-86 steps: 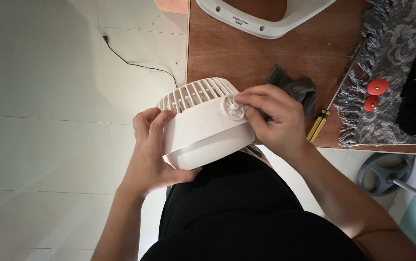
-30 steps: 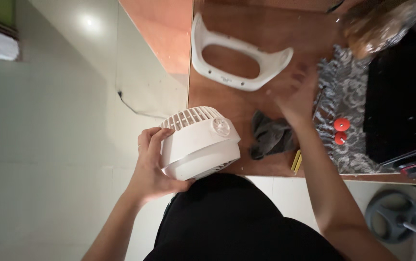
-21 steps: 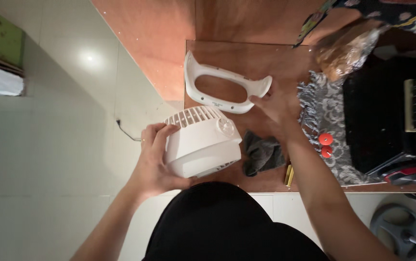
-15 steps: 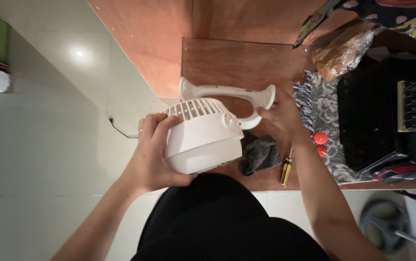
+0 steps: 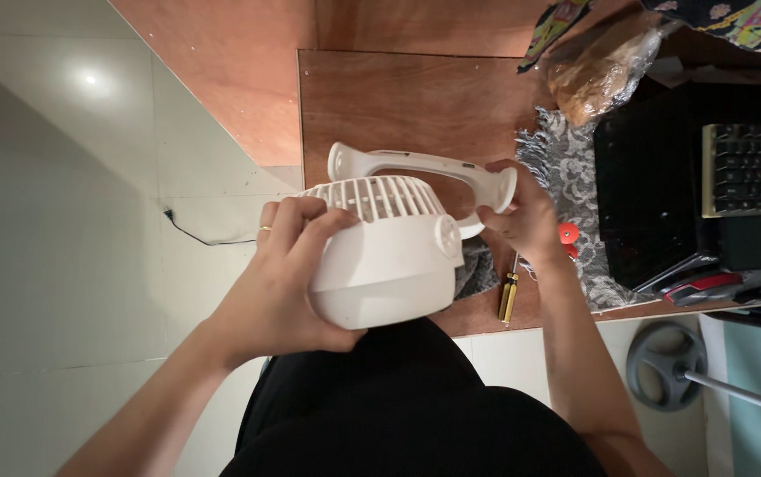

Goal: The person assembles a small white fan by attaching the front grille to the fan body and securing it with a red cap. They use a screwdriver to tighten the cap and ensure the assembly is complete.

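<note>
Hands are now both busy: the left hand (image 5: 279, 283) stays clamped on the white fan body (image 5: 389, 252) above the lap, while the right hand (image 5: 522, 216), a moment ago empty, has closed on the white bracket (image 5: 416, 165) and lifted it off the desk (image 5: 380, 97) beside the fan.

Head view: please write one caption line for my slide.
Left hand grips a white fan housing while right hand holds a white U-shaped bracket behind it.

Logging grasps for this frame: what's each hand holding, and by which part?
Left hand grips the white fan body around its rear housing, fingers reaching the grille edge. Right hand holds the white U-shaped stand bracket by one end arm.
</note>
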